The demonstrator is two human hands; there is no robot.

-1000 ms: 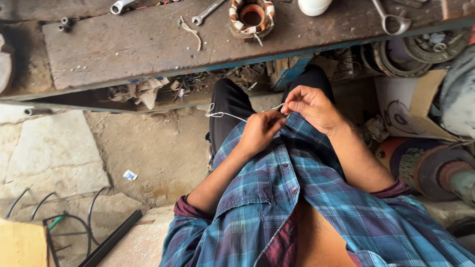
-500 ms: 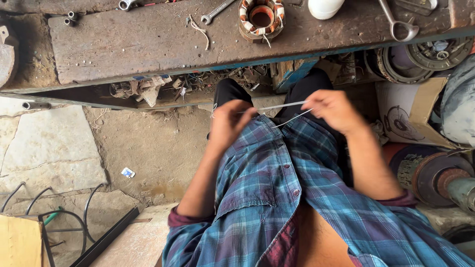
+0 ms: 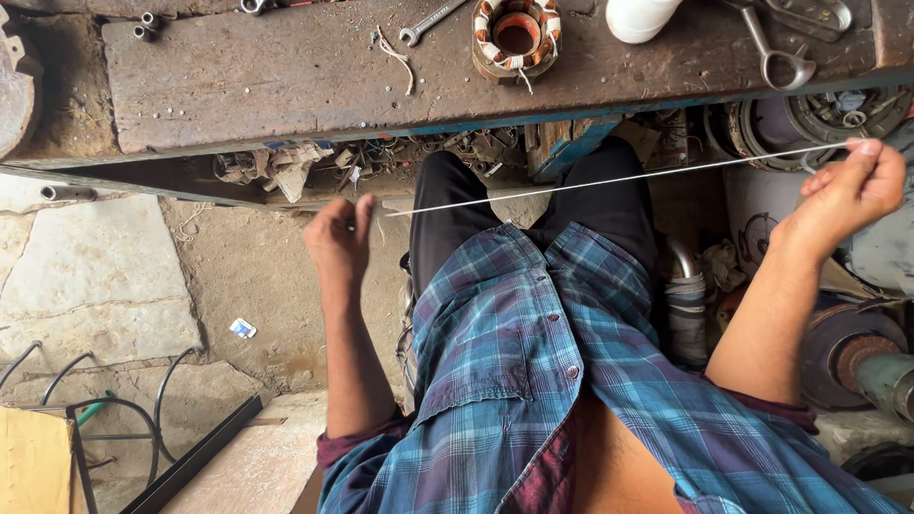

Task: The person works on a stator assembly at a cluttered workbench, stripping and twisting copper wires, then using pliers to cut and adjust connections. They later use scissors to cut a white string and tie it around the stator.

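Observation:
A thin white string (image 3: 609,179) is stretched taut between my two hands, above my lap and dark trousers. My left hand (image 3: 340,240) pinches one end at the left, fingers closed on it. Far to the right, my right hand (image 3: 845,190) pinches the other end between thumb and fingertips. I wear a blue plaid shirt (image 3: 533,381), open at the front. The string runs just in front of the edge of a worn workbench (image 3: 286,76).
On the workbench lie a wound motor stator (image 3: 517,36), a spanner (image 3: 433,21), a white cup (image 3: 640,17) and metal tools (image 3: 781,48). Motor parts (image 3: 857,352) crowd the right side. Stone slabs (image 3: 86,276) and wire loops (image 3: 114,400) are on the floor at left.
My hands were close together over my lap; they have moved wide apart, the right hand far right, pulling the string out straight and taut.

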